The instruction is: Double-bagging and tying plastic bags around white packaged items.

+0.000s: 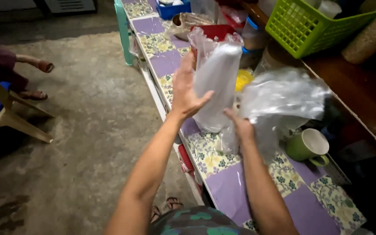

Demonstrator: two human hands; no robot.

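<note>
Clear plastic bag, tall and upright (216,82), sits above the tabletop (229,187) — long, narrow, covered w/ purple and floral-patterned squares. Left hand (186,89) is raised against the bag's left side, palm flat, fingers spread, thumb pressed to the plastic; touching, not clenched round it. Right hand (240,126) lower, just beside the bag's bottom end, fingers pinching crumpled plastic there. Second clear plastic sheet, puffed and wrinkled (283,98), bulges to the right of that hand; can't tell if separate from the first bag or joined to it.

Around: green ceramic mug w/ white inside (307,146) stands on tabletop near the right hand, handle toward the camera. Yellow round object (243,79) shows behind the bags, partly hidden. Red plastic container (216,31) behind the upright bag. Lime-green plastic basket w/ open lattice (310,26) on a dark wooden shelf (362,93), far right. Blue tub (172,9) at the far end.

Floor bare concrete (79,130). Another person's sandalled feet (38,80) at far left, beside a wooden chair leg (25,126).
</note>
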